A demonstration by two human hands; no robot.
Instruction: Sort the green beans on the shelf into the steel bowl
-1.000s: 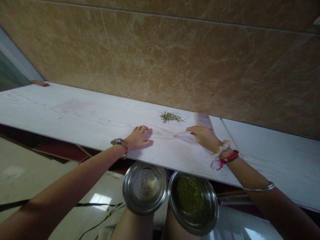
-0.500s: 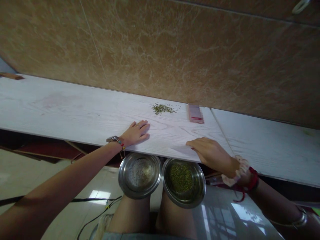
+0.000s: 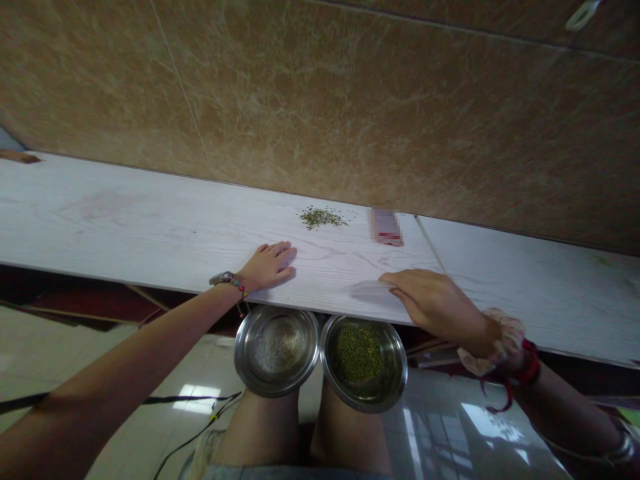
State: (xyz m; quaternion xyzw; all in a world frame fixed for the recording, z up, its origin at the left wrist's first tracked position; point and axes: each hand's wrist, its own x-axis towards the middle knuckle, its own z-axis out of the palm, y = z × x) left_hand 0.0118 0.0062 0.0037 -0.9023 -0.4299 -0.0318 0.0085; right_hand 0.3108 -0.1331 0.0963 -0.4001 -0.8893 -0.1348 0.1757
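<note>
My left hand (image 3: 270, 265) lies flat on the white wooden tabletop (image 3: 215, 220), fingers stretched out and holding nothing. Fingers closed, my right hand (image 3: 435, 303) grips a thin white card (image 3: 373, 289) close to the table's front edge; its exact kind is hard to make out. Beyond both hands is a small scatter of green beans (image 3: 320, 217), like mung beans. Two steel bowls rest on my thighs under the table edge. The left bowl (image 3: 243, 373) contains pale, rice-like grains (image 3: 275, 343), while the right bowl (image 3: 397, 383) contains green beans (image 3: 357, 353).
A pixelated flat object (image 3: 385, 227) lies to the right of the bean scatter. Behind the table rises a brown marbled wall panel (image 3: 300, 100). A brown wooden piece (image 3: 19, 157) is at the far left. Black cables (image 3: 195, 430) run over the tiled floor.
My right hand has shifted slightly right with the white card, which now shows more plainly. My left hand stays flat in place. The whole view has shifted a little.
</note>
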